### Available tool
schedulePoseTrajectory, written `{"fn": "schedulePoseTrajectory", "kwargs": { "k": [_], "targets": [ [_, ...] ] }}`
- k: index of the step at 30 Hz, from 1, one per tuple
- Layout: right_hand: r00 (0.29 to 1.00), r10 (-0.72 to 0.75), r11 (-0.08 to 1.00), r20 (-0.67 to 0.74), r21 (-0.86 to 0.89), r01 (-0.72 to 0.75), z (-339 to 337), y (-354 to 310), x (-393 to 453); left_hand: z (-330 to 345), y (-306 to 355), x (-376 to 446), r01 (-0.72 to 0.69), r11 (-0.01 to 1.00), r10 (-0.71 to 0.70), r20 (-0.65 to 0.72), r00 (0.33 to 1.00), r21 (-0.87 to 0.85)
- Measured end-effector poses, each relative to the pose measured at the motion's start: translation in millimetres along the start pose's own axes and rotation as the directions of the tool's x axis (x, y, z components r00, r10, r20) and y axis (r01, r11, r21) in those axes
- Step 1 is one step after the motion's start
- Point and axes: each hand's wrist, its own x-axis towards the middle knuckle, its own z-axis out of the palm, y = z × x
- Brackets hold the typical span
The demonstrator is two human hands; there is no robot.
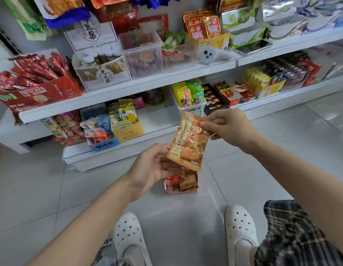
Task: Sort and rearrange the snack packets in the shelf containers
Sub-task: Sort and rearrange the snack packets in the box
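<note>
An orange snack packet (188, 143) hangs upright in front of the lower shelf, pinched at its upper right edge by my right hand (227, 126). Just below and to the left, my left hand (151, 166) grips a small container (181, 184) of red and brown snack packets, held above the floor; the orange packet's bottom overlaps the top of that container. On the bottom shelf (159, 120) a bare gap lies between a yellow box (127, 131) and a white basket (191, 108) of yellow and green packets.
White shelves run across the view, crowded with snack boxes: a red Nescafe carton (38, 93) at left, clear bins (141, 52) in the middle, a grey controller (209, 54) on the middle shelf. Tiled floor (42, 179) and my white clogs (128, 237) lie below.
</note>
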Motion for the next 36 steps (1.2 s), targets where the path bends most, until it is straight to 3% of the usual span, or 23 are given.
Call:
{"fn": "schedulePoseTrajectory", "kwargs": {
  "k": [4,7,10,16,22,25,29,32,36],
  "targets": [
    [0.997,-0.019,0.998,0.072,0.055,0.015,5.0,-16.8,-24.5,11.1,-13.0,-23.3,-0.054,0.976,0.086,-0.147,0.985,0.210],
    [0.985,0.094,0.946,0.143,0.297,-0.133,13.3,-22.7,-32.7,17.6,-23.3,-26.4,-0.102,0.966,0.152,-0.201,0.968,0.239],
    [0.968,0.148,0.901,0.202,0.377,-0.216,15.3,-25.7,-34.8,20.2,-22.0,-29.3,-0.109,0.963,0.150,-0.155,0.976,0.244],
    [0.932,0.272,0.880,0.239,0.330,-0.341,7.3,-21.1,-32.9,10.7,-13.3,-37.3,-0.117,0.984,0.113,0.037,0.993,0.133],
    [0.900,0.317,0.860,0.299,0.311,-0.406,0.5,-18.9,-29.7,10.1,-11.9,-34.6,-0.057,0.995,0.051,0.065,0.997,0.086],
    [0.892,0.287,0.842,0.348,0.352,-0.408,-8.1,-19.8,-27.7,10.1,-8.1,-32.0,-0.033,0.999,0.032,0.041,0.999,0.010],
    [0.944,0.181,0.858,0.277,0.425,-0.289,-4.8,-17.1,-27.8,17.7,1.9,-31.3,0.020,0.975,-0.010,0.049,0.999,-0.220],
    [0.961,0.076,0.856,0.267,0.477,-0.200,7.5,-17.4,-30.7,25.9,6.5,-28.9,0.158,0.925,-0.121,0.126,0.985,-0.346],
    [0.967,-0.033,0.803,0.254,0.582,-0.126,18.5,-21.2,-31.9,33.8,-3.5,-22.6,0.231,0.863,-0.110,0.279,0.954,-0.450]
  ]
}}
